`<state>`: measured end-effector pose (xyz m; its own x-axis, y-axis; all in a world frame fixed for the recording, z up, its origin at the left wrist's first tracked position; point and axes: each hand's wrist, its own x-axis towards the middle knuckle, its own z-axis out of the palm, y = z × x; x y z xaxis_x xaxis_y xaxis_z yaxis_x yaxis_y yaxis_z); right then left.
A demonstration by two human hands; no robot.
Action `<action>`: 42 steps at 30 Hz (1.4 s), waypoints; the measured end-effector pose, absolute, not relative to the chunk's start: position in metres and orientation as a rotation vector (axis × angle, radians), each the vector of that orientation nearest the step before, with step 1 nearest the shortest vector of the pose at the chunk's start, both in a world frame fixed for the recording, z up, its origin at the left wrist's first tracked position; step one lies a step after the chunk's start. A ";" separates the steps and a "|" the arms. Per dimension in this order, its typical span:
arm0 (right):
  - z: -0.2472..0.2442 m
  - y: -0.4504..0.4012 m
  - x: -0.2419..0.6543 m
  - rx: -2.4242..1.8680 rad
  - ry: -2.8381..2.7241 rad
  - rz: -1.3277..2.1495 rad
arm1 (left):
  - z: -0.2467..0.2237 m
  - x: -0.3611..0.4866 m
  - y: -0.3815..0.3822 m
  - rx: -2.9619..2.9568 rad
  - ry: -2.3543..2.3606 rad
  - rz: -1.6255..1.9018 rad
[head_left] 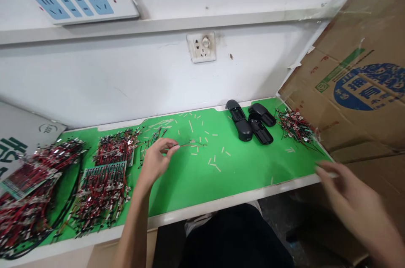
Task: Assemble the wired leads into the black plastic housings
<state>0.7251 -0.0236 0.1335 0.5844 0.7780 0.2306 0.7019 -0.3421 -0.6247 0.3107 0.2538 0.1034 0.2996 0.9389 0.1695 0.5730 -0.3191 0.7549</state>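
Observation:
My left hand is closed in a pinch above the green mat, with thumb and forefinger on a thin wire assembly that points to the right. Small parts sit along the wire, too fine to make out. Off the table's front right edge, my right hand is smeared by motion. Something pale shows near its fingertips, but I cannot tell whether it is held. Short pale strips lie scattered on the mat around the left hand. Several loose wires lie just behind that hand.
At the left are heaps of circuit boards with red and black wires. Black plastic housings stand at the back right, beside a wire bundle. A cardboard sheet bounds the right side; a white wall stands behind.

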 end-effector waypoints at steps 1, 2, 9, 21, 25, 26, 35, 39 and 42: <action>0.137 0.010 0.717 -2.082 -1.306 0.215 | 0.107 0.311 0.248 1.910 1.268 0.903; 0.140 0.049 0.708 -2.022 -1.445 0.246 | 0.111 0.311 0.243 1.826 1.208 0.963; 0.140 0.283 0.653 -2.370 -1.710 0.127 | 0.135 0.313 0.211 1.464 1.107 1.066; 0.153 0.215 0.631 -1.355 -1.571 0.692 | 0.138 0.322 0.192 1.476 1.129 1.367; 0.111 0.159 0.596 -1.060 -1.394 1.039 | 0.136 0.344 0.174 1.982 1.171 1.214; 0.100 0.150 0.591 -1.085 -1.368 1.030 | 0.132 0.349 0.170 2.049 1.159 1.177; 0.058 0.128 0.583 -1.255 -1.366 0.875 | 0.094 0.390 0.140 2.400 1.189 0.892; 0.056 0.124 0.580 -1.281 -1.410 0.804 | 0.092 0.407 0.131 2.473 1.340 0.902; 0.057 0.122 0.578 -1.265 -1.418 0.810 | 0.087 0.416 0.131 2.445 1.377 0.926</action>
